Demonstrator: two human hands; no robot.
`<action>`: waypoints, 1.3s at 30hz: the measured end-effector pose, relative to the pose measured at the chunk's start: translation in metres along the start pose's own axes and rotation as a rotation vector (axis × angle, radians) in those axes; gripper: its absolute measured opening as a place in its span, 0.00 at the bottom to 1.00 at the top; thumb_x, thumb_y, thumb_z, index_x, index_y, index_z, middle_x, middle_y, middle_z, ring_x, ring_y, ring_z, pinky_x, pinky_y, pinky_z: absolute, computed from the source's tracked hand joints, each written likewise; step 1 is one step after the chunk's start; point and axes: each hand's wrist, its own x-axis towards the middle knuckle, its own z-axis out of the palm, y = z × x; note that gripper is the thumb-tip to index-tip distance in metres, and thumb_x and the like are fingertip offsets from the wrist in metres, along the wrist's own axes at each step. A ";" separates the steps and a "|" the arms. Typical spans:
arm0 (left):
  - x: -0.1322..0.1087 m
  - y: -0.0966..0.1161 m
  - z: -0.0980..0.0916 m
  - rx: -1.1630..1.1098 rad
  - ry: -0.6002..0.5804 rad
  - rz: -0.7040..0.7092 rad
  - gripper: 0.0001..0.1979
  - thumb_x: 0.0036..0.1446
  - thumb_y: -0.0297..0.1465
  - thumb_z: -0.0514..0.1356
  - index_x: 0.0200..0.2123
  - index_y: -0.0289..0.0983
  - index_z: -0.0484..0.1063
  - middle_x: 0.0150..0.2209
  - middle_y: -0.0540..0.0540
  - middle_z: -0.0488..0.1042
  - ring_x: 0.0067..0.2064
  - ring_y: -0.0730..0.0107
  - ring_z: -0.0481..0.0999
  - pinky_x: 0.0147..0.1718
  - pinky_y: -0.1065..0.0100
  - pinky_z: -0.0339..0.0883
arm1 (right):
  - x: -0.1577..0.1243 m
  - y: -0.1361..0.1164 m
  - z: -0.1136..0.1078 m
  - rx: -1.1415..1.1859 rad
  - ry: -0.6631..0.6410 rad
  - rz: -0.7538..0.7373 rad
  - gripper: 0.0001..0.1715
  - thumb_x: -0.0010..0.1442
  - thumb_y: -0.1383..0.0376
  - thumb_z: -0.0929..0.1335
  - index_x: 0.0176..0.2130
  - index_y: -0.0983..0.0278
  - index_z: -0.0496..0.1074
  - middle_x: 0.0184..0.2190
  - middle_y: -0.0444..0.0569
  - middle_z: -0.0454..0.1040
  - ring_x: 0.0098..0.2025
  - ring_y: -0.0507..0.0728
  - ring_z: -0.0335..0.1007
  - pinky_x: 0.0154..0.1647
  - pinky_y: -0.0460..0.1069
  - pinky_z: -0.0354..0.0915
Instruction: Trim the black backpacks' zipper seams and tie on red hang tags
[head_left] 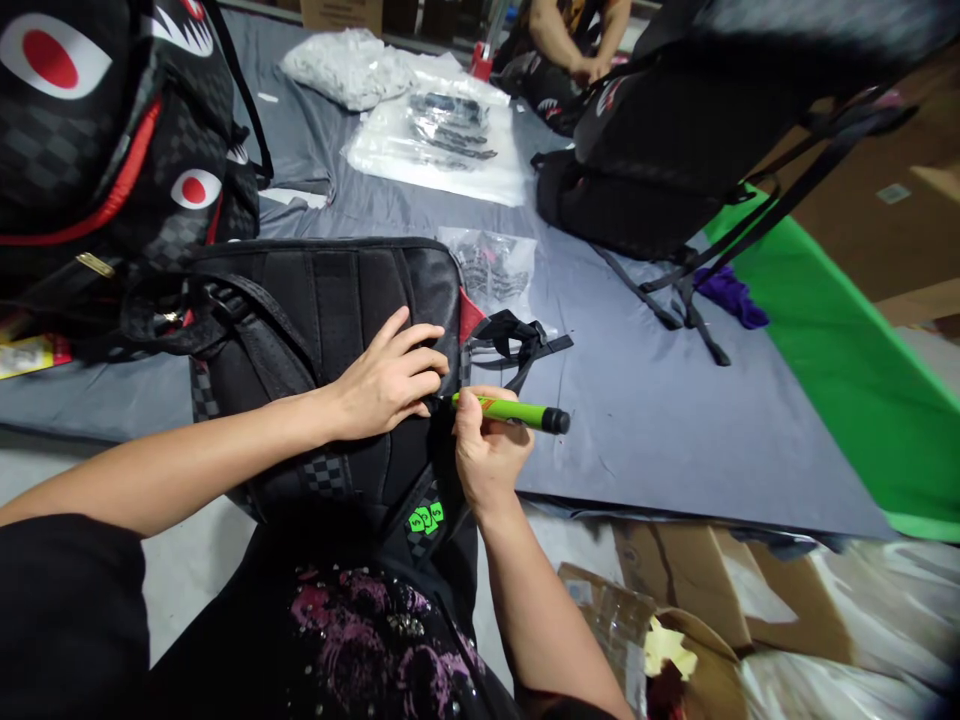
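A black backpack (pixel 330 300) lies back side up at the table's near edge, its straps and checkered patches showing. Across its back panel my left hand (pixel 397 378) rests with fingers spread, pressing near the right seam. My right hand (pixel 491 450) grips a lime-green marker (pixel 517 411) with a black end pointing right. The marker's other end meets the bag beside my left fingertips; its tip is hidden. Loose black straps (pixel 517 340) trail off the bag's right side. A green printed patch (pixel 426 517) shows on the lower strap.
More black backpacks stand at left (pixel 172 130) and at right (pixel 645 150). Clear plastic bags (pixel 450 130) lie at the back, near another person's hands (pixel 589 68). A green board (pixel 840 370) edges the table's right; cardboard boxes (pixel 690 580) sit below.
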 end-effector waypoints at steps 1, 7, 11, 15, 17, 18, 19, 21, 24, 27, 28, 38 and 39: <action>0.000 0.000 0.000 0.004 0.001 -0.001 0.05 0.59 0.33 0.62 0.37 0.37 0.72 0.48 0.44 0.75 0.63 0.49 0.61 0.65 0.34 0.44 | 0.000 0.000 0.000 -0.010 0.005 0.005 0.13 0.65 0.58 0.65 0.35 0.64 0.72 0.29 0.48 0.76 0.27 0.54 0.72 0.31 0.50 0.70; -0.001 0.000 0.001 0.021 -0.008 -0.007 0.05 0.60 0.33 0.61 0.37 0.38 0.72 0.48 0.44 0.75 0.63 0.50 0.61 0.65 0.35 0.45 | 0.002 0.000 0.002 0.000 -0.027 0.006 0.12 0.65 0.59 0.66 0.34 0.64 0.71 0.27 0.47 0.75 0.23 0.52 0.69 0.25 0.48 0.67; -0.002 0.000 0.001 0.019 -0.002 -0.006 0.06 0.60 0.34 0.61 0.37 0.38 0.72 0.48 0.44 0.75 0.63 0.50 0.61 0.65 0.35 0.45 | 0.002 -0.001 0.001 0.023 -0.020 0.001 0.12 0.65 0.59 0.66 0.35 0.65 0.71 0.27 0.47 0.75 0.23 0.52 0.70 0.25 0.48 0.67; -0.002 0.000 0.001 0.020 0.014 0.003 0.06 0.61 0.34 0.60 0.37 0.37 0.71 0.47 0.43 0.75 0.62 0.50 0.62 0.64 0.35 0.46 | 0.003 -0.002 0.000 0.008 -0.048 0.008 0.13 0.65 0.58 0.65 0.34 0.64 0.72 0.27 0.48 0.75 0.23 0.52 0.70 0.25 0.48 0.67; -0.002 0.000 0.001 0.028 0.019 0.005 0.06 0.61 0.34 0.60 0.36 0.37 0.71 0.47 0.43 0.75 0.61 0.51 0.63 0.65 0.36 0.46 | 0.004 -0.002 0.000 0.008 -0.055 0.015 0.13 0.65 0.58 0.65 0.34 0.64 0.72 0.27 0.48 0.75 0.23 0.53 0.70 0.25 0.48 0.68; -0.002 0.000 0.001 0.031 0.019 0.006 0.06 0.61 0.34 0.59 0.36 0.37 0.71 0.47 0.43 0.75 0.61 0.51 0.63 0.65 0.36 0.46 | 0.004 -0.003 0.000 0.009 -0.057 0.019 0.13 0.65 0.58 0.65 0.34 0.64 0.72 0.27 0.48 0.75 0.23 0.53 0.70 0.25 0.48 0.68; -0.002 0.000 0.001 0.032 0.019 0.005 0.06 0.61 0.34 0.59 0.36 0.37 0.71 0.47 0.43 0.75 0.61 0.51 0.63 0.65 0.36 0.46 | 0.005 -0.003 0.000 0.013 -0.055 0.024 0.13 0.65 0.58 0.65 0.34 0.64 0.71 0.27 0.48 0.75 0.23 0.53 0.70 0.25 0.48 0.68; -0.003 0.000 0.001 0.029 0.015 0.001 0.06 0.61 0.34 0.59 0.37 0.37 0.71 0.47 0.43 0.75 0.61 0.51 0.63 0.65 0.36 0.46 | 0.006 -0.004 -0.001 0.029 -0.046 0.041 0.13 0.65 0.58 0.65 0.34 0.64 0.71 0.27 0.48 0.75 0.23 0.52 0.70 0.25 0.48 0.67; -0.003 0.000 0.001 0.016 0.004 -0.005 0.06 0.61 0.33 0.59 0.37 0.37 0.72 0.47 0.43 0.75 0.62 0.51 0.62 0.65 0.36 0.45 | 0.008 -0.005 -0.001 0.033 -0.085 0.060 0.15 0.65 0.57 0.65 0.33 0.64 0.72 0.26 0.47 0.75 0.22 0.52 0.69 0.24 0.48 0.66; -0.004 -0.001 0.001 0.003 0.007 -0.004 0.06 0.60 0.33 0.60 0.38 0.37 0.72 0.47 0.43 0.75 0.61 0.51 0.62 0.65 0.35 0.44 | 0.010 -0.006 -0.002 0.007 -0.080 0.060 0.16 0.65 0.57 0.64 0.32 0.64 0.72 0.25 0.46 0.75 0.21 0.51 0.67 0.23 0.47 0.65; -0.004 -0.001 0.001 0.004 0.014 -0.002 0.06 0.60 0.34 0.60 0.38 0.37 0.72 0.46 0.43 0.75 0.61 0.52 0.63 0.65 0.36 0.44 | 0.010 -0.007 -0.002 0.010 -0.073 0.060 0.16 0.65 0.57 0.64 0.32 0.64 0.72 0.25 0.46 0.74 0.20 0.51 0.67 0.23 0.47 0.64; -0.006 0.000 0.004 0.012 0.044 0.014 0.07 0.62 0.35 0.59 0.37 0.38 0.72 0.43 0.44 0.76 0.59 0.55 0.65 0.66 0.38 0.43 | 0.015 -0.011 -0.006 0.009 -0.153 0.044 0.17 0.65 0.57 0.64 0.30 0.64 0.72 0.23 0.45 0.73 0.19 0.50 0.65 0.22 0.46 0.63; -0.006 0.000 0.003 0.010 0.040 0.012 0.06 0.61 0.35 0.59 0.37 0.38 0.73 0.43 0.44 0.76 0.59 0.55 0.65 0.66 0.38 0.42 | 0.015 -0.011 -0.006 -0.006 -0.156 0.049 0.17 0.65 0.57 0.64 0.29 0.64 0.72 0.22 0.45 0.72 0.19 0.50 0.64 0.21 0.46 0.63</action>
